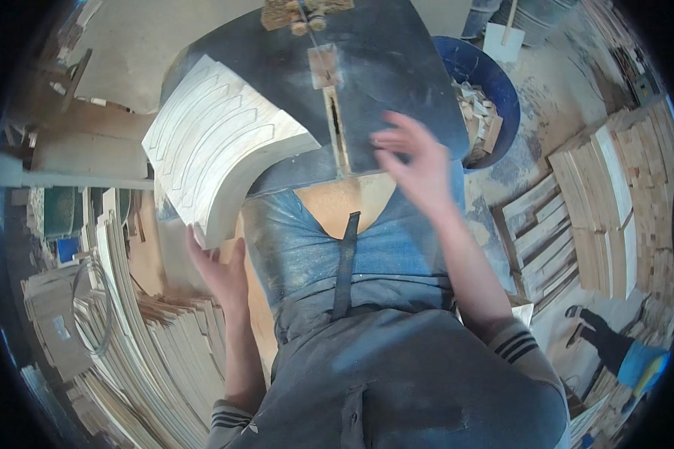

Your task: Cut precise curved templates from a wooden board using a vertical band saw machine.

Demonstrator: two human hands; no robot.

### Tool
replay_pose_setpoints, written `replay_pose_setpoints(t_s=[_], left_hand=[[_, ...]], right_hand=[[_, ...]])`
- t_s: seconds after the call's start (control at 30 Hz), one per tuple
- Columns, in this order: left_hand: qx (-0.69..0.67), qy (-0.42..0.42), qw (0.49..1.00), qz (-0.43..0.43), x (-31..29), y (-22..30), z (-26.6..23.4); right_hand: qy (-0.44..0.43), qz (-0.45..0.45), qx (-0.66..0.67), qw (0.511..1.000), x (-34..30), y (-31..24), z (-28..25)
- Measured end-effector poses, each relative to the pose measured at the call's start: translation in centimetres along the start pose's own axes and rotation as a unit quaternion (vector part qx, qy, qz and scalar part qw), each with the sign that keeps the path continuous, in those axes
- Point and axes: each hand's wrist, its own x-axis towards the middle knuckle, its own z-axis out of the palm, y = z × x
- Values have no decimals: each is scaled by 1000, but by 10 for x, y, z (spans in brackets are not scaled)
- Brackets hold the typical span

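A pale wooden block with several curved outlines pencilled on its top lies tilted across the left side of a dark saw table. Its right side is cut to a concave curve, and its near end juts over the table edge. My left hand grips that near corner, fingers at the left and thumb at the right. Over the right part of the table my right hand hangs slightly blurred, its fingers apart and holding nothing. Between the hands runs the table's slot, with a thin blade beyond it.
A blue tub of wood offcuts stands right of the table, near a white-bladed shovel. Boards are stacked at the right, and long strips at the left. Another person's dark-gloved hand shows at lower right.
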Motion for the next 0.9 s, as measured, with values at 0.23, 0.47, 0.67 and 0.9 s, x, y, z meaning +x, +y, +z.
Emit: replay_pose_setpoints(t_s=[0.23,0.47,0.67,0.9], left_hand=[[86,2,996,-4,20,7,4],[98,38,994,43,19,-1,8],[100,48,993,48,20,2,8],[61,58,996,24,21,1,10]], right_hand=[[-54,-21,-28,998,35,2,100],[-9,-17,43,999,31,19,106],[-27,-6,44,999,32,22,103],[-57,-31,14,998,35,21,99]])
